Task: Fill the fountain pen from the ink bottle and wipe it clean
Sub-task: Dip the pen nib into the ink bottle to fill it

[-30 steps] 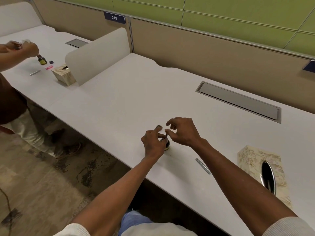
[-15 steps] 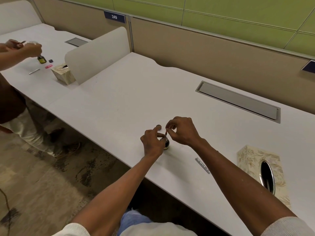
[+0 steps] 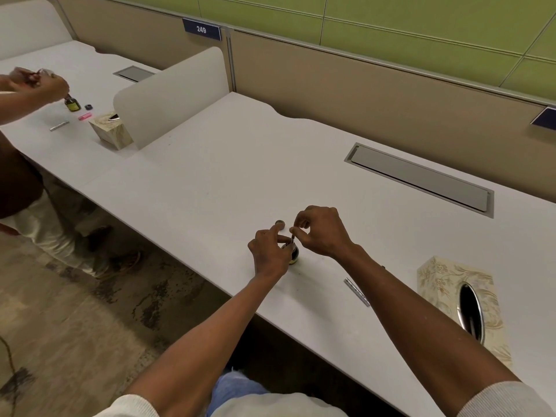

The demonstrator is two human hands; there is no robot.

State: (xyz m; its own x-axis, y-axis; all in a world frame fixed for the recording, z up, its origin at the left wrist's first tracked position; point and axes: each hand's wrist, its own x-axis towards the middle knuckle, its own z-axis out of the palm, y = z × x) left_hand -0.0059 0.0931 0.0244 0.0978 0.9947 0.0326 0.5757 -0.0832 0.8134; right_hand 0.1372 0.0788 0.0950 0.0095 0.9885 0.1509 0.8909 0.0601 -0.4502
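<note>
A small dark ink bottle (image 3: 294, 254) stands on the white desk (image 3: 228, 176) near its front edge. My left hand (image 3: 269, 254) wraps around the bottle's left side and steadies it. My right hand (image 3: 320, 230) pinches a thin fountain pen part (image 3: 291, 234) upright, its lower end in the bottle's mouth. The bottle's round dark cap (image 3: 279, 222) lies just behind my left fingers. A silver pen piece (image 3: 356, 291) lies on the desk to the right, under my right forearm.
A patterned tissue box (image 3: 442, 284) sits at the right front. A grey cable flap (image 3: 418, 179) is set into the desk behind. At the left, past a white divider (image 3: 171, 94), another person's hands (image 3: 36, 84) work over a similar bottle (image 3: 72, 104).
My right hand has shifted a little toward the bottle with the pen part held over its mouth. My left hand stays on the bottle.
</note>
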